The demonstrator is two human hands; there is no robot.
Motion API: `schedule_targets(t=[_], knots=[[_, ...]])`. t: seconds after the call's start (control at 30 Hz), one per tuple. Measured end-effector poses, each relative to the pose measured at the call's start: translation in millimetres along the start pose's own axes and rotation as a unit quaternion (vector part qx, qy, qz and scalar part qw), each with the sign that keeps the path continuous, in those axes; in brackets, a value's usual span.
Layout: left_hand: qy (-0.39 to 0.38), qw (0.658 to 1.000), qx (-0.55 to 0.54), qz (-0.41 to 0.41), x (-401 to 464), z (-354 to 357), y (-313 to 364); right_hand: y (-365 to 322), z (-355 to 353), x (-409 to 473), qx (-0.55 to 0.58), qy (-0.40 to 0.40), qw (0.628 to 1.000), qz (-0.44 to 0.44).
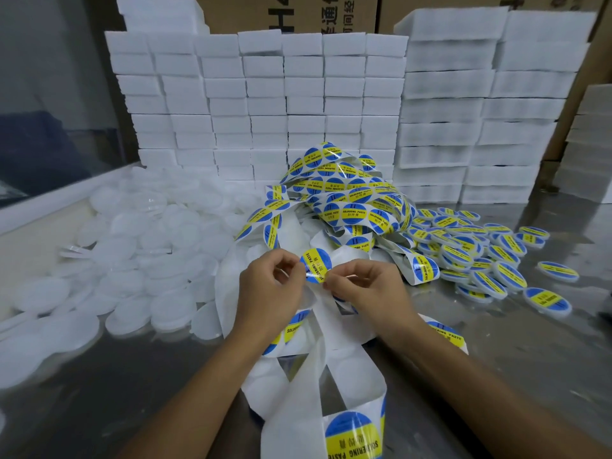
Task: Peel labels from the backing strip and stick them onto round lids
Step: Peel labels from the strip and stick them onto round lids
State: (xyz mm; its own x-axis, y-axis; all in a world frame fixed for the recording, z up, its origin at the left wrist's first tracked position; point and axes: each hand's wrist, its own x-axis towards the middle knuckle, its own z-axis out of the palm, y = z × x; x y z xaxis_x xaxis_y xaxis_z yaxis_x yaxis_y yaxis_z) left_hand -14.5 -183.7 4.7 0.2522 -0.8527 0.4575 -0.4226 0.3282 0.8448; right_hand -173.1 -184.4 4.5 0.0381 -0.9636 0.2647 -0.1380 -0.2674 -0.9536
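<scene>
Both hands meet over the strip (334, 329). Left hand (270, 289) and right hand (367, 289) pinch one label (316, 265) between curled fingertips, edge to edge.

I work in a small packing workshop: my steel tabletop (496, 366) carries stacked white foam blocks (298, 104), a heap of plain white lids (132, 246), labelled lids (480, 253) in bulk, and printed cardboard cartons (298, 11) stand behind.
</scene>
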Motion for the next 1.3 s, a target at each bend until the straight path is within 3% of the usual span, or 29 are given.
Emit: schedule_targets(t=[0.17, 0.33, 0.43, 0.53, 0.63, 0.7, 0.77, 1.03, 1.2, 1.3], knots=[[0.002, 0.997, 0.037, 0.067, 0.7, -0.6, -5.7, 5.7, -0.7, 5.7, 0.124, 0.024, 0.99, 0.059], [0.031, 0.982, 0.103, 0.154, -0.5, -6.3, 0.6, 5.8, -0.1, 6.8, 0.152, 0.01, 0.985, 0.085], [0.113, 0.978, 0.118, 0.133, 8.9, -19.6, 1.2, 5.9, 2.3, 6.6, 0.145, -0.024, 0.984, 0.101], [0.164, 0.943, 0.281, 0.066, 21.3, -38.1, -12.6, 4.5, 2.1, 6.1, 0.137, -0.035, 0.985, 0.097], [0.107, 0.914, 0.384, -0.079, 30.8, -57.7, -31.0, 2.4, 2.9, 5.5, 0.125, -0.035, 0.987, 0.09], [0.057, 0.894, 0.423, -0.133, 33.5, -65.2, -39.9, 1.7, 3.3, 5.2, 0.126, -0.034, 0.988, 0.087], [0.038, 0.888, 0.438, -0.137, 36.1, -67.5, -46.9, 0.2, 3.1, 4.8, 0.121, -0.033, 0.989, 0.083], [0.058, 0.928, 0.33, -0.16, 41.8, -76.5, -44.2, -5.8, 1.0, 4.1, 0.134, -0.009, 0.988, 0.081], [-0.024, 0.893, 0.432, -0.124, 39.4, -79.3, -53.2, -7.7, 0.9, 2.3, 0.13, -0.005, 0.988, 0.088], [-0.02, 0.885, 0.451, -0.113, 39.8, -79.4, -54.7, -8.6, 0.5, 2.1, 0.133, -0.007, 0.987, 0.094]])
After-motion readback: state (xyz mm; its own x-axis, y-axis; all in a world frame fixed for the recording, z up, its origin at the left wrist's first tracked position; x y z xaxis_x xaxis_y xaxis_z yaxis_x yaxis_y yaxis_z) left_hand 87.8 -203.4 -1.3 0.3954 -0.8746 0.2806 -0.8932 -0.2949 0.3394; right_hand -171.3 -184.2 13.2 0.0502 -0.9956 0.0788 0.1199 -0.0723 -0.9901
